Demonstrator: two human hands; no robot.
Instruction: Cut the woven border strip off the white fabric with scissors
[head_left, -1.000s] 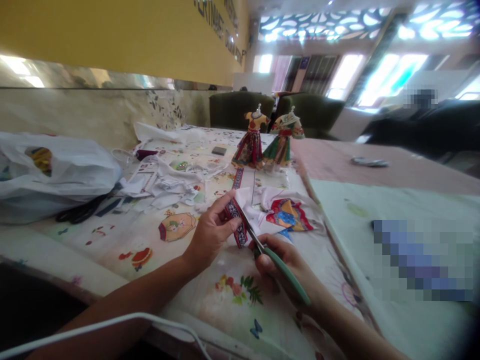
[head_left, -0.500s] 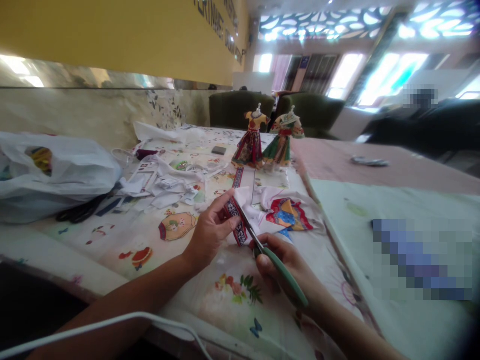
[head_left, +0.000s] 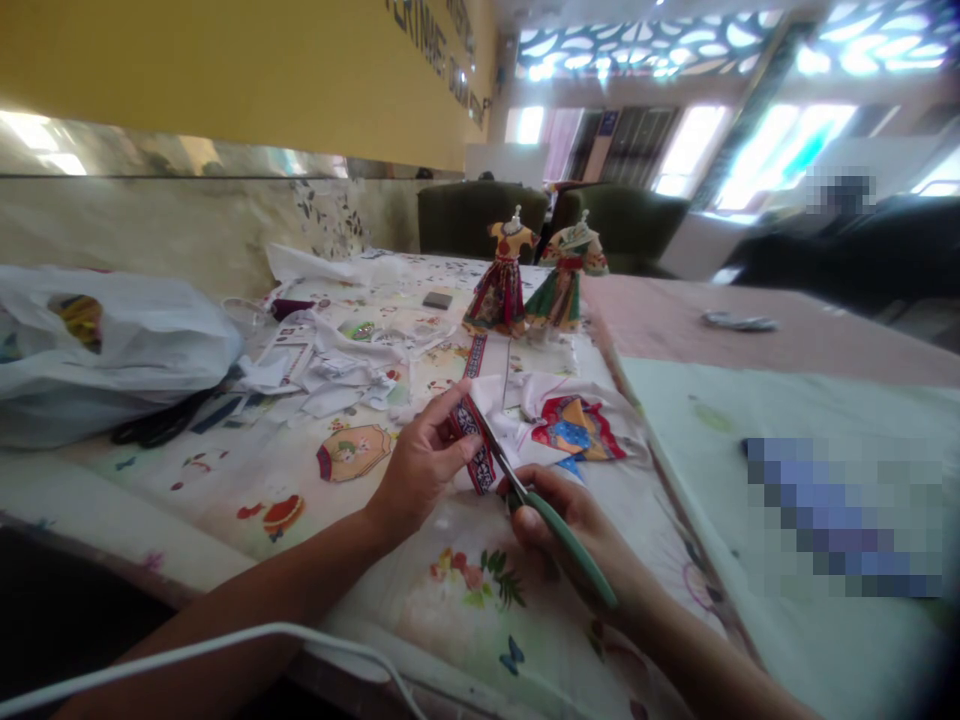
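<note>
My left hand [head_left: 426,462] pinches a piece of white fabric printed with a dark blue and red patterned band [head_left: 482,470]. Green-handled scissors [head_left: 564,545] are in my right hand [head_left: 574,510]. Their blades lie along the edge of the band, close to my left fingertips; whether they are cutting through cloth at this instant I cannot tell. Just beyond the blades spreads more white fabric [head_left: 517,425] with a red, yellow and blue printed piece [head_left: 577,430]. Left of my left hand, a cut-out printed shape [head_left: 354,452] lies flat on the flowered tablecloth [head_left: 450,650].
Two small dress forms in doll dresses [head_left: 504,275] [head_left: 568,280] stand at the back. White fabric scraps [head_left: 330,375], black-handled scissors [head_left: 161,425] and a white plastic bag [head_left: 127,330] lie left. A white cable [head_left: 285,632] crosses the near edge. A blurred blue object [head_left: 832,520] lies right.
</note>
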